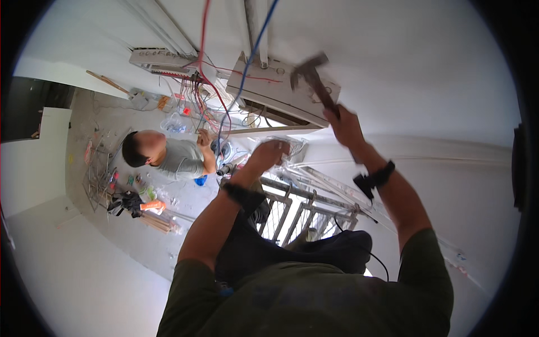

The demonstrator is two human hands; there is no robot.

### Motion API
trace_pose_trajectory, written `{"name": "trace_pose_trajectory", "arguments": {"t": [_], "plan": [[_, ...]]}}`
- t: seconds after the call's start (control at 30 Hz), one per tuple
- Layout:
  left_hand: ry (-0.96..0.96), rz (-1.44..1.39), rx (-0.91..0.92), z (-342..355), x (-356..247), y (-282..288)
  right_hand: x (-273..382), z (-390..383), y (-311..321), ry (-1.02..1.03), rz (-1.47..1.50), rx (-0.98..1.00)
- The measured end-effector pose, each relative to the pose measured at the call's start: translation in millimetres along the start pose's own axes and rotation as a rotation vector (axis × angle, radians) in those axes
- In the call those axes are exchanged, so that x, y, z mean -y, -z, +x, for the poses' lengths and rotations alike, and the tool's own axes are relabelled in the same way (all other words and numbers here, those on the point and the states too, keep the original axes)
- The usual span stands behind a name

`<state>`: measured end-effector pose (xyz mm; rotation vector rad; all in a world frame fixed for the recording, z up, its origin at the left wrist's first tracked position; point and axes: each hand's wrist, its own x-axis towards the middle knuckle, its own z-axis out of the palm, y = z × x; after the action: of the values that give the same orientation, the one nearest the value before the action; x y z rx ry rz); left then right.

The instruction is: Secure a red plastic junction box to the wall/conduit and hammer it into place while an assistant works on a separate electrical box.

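Observation:
My right hand [345, 130] grips the handle of a claw hammer [315, 81], raised with its head up in front of a light grey metal box [281, 87] on the wall. Below the box's lower edge is my left hand [268, 157], its fingers curled in. Whatever they may hold is too small or hidden to make out. A pale, narrow strip [275, 132] runs along the underside of the box, just above my left hand. Round knockout marks show on the box's face, and its underside has a dark gap with wires.
An electrical panel [168, 62] with many loose wires hangs at the left. Red [203, 33] and blue wires [259, 39] dangle ahead. Lower left, a person in a grey shirt [182, 160] stands near scattered floor debris [140, 194]. Metal bars [292, 216] lie beneath me.

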<state>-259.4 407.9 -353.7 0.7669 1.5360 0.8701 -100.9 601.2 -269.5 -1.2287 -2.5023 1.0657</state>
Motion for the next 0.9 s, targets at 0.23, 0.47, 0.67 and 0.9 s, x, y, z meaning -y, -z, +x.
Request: {"name": "trace_pose_trajectory", "arguments": {"t": [0.23,0.47,0.67,0.9], "plan": [[0.083,-0.453,-0.343,71.3,-58.7,10.8,-1.3,80.9,-36.5,0.320,-0.289,-0.227],[-0.125,-0.671,-0.621,94.3,-42.8,23.3,5.7,91.7,-39.9,0.305,-0.516,-0.116],[-0.193,-0.761,-0.547,107.0,-40.9,29.8,-3.8,107.0,-27.7,0.324,-0.358,0.002],[-0.335,-1.325,-0.290,115.8,-35.5,32.6,7.0,102.1,-21.2,0.302,-0.129,0.081]]}}
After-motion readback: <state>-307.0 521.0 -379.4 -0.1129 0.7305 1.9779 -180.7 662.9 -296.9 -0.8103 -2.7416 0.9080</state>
